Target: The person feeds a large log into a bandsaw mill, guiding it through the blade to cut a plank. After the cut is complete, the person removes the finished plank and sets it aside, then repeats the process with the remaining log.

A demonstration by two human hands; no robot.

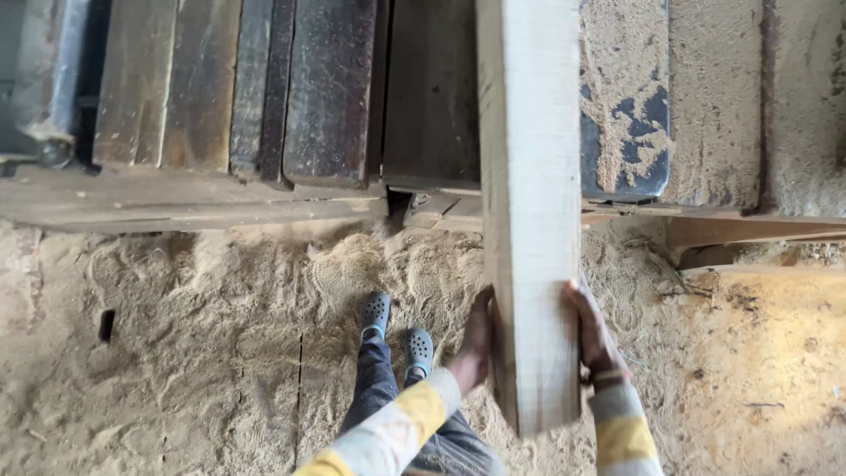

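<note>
I hold a long pale wooden plank [531, 203] by its near end, and it runs straight away from me over a sawdust-covered machine table [714, 106]. My left hand [474, 339] grips the plank's left edge. My right hand [592, 330] grips its right edge, with a band on that wrist. Both sleeves are striped yellow and grey. Below the plank I see my legs in dark trousers and my grey perforated clogs [397, 330] on the sawdust floor [220, 353].
Several dark weathered boards [326, 88] lie side by side to the left of the plank, resting on a low beam [176, 198]. A blue metal surface [630, 132] shows through sawdust right of the plank. Thick sawdust covers the ground.
</note>
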